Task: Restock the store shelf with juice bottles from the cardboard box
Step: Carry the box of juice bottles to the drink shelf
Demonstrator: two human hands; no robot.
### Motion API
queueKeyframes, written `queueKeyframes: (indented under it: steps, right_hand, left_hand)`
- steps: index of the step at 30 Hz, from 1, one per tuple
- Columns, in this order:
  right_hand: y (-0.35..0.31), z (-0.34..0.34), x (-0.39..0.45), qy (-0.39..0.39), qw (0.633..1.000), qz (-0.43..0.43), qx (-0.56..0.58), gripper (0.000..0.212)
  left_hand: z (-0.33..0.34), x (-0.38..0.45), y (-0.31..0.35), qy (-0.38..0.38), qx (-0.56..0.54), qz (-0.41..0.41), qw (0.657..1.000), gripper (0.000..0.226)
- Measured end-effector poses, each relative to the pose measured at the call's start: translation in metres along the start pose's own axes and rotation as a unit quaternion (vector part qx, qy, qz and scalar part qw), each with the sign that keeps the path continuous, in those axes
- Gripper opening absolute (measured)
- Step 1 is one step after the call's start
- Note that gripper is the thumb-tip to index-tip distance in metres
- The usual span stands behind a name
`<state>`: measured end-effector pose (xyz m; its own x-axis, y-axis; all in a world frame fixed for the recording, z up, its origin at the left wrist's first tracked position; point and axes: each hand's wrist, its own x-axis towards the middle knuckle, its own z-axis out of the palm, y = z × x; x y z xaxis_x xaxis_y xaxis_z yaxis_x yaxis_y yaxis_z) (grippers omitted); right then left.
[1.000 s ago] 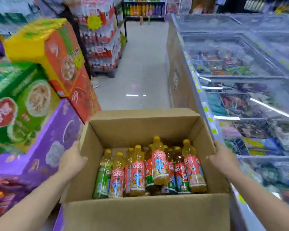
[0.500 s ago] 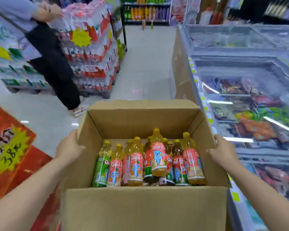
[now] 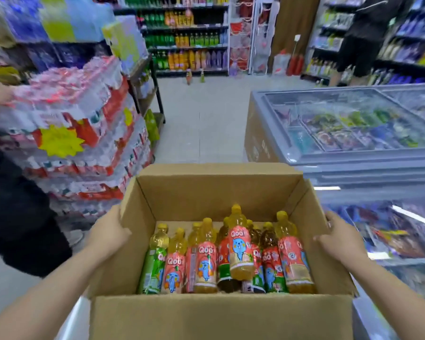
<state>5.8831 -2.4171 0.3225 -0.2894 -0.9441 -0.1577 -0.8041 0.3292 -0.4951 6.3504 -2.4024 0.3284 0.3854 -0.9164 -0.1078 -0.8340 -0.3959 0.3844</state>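
Item: open brown cardboard box (image 3: 221, 317), flaps up, carried at waist height down a shop aisle. Left hand (image 3: 108, 234) grips the left wall, fingers curled over its outer face and edge; right hand (image 3: 341, 238) grips the right wall the same way, thumb on the inner rim.

Contents: small plastic juice bottles (image 3: 239, 244) with yellow caps and pink, red and green labels — lying loose on the box floor toward the carrier's side, one resting on top of the others. None shelved yet.

Destination, by judgement: the drinks shelving (image 3: 187, 38) at the far end of the aisle, well apart from the box.

Surroundings: stacked shrink-wrapped packs of water bottles (image 3: 84, 133) on the left, with a person in dark clothes (image 3: 12, 217) beside them; grey glass-topped chest freezer (image 3: 353, 128) on the right; two lone bottles (image 3: 194, 76) standing on the floor ahead.

Risks: the loose load may slide if the box tips — the thin walls could buckle under the grip. The aisle is narrow; a corner could clip the freezer or the bystander.
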Motion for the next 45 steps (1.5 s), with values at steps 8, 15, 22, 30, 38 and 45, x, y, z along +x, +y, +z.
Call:
queueKeyframes:
  steps: [8,15,22,30,38,45]
  right_hand:
    - [-0.139,0.027,0.318,0.006,1.000,-0.021,0.000,0.034]
    - [-0.280,0.048,0.578,-0.011,0.999,-0.028,-0.013,0.026]
    - [-0.396,0.078,0.822,-0.009,1.000,-0.012,-0.009,0.025]
    - [-0.524,0.109,1.123,0.000,1.000,-0.023,0.013,0.026]
    - [-0.671,0.135,1.401,-0.003,0.999,-0.039,-0.003,0.028]
    - [-0.809,0.172,1.628,0.000,0.999,-0.030,-0.010,0.028]
  left_hand:
    - [0.010,0.322,0.095,0.004,0.008,-0.024,1.000,0.041]
    - [0.009,0.601,0.166,0.009,-0.012,-0.032,0.999,0.037]
    - [0.012,0.874,0.248,0.006,0.022,-0.011,1.000,0.037]
    - [0.020,1.182,0.349,0.007,0.027,-0.011,1.000,0.031]
    - [0.014,1.470,0.434,-0.002,-0.003,-0.049,0.999,0.029]
    - [0.005,1.738,0.482,-0.005,-0.004,-0.047,0.999,0.041]
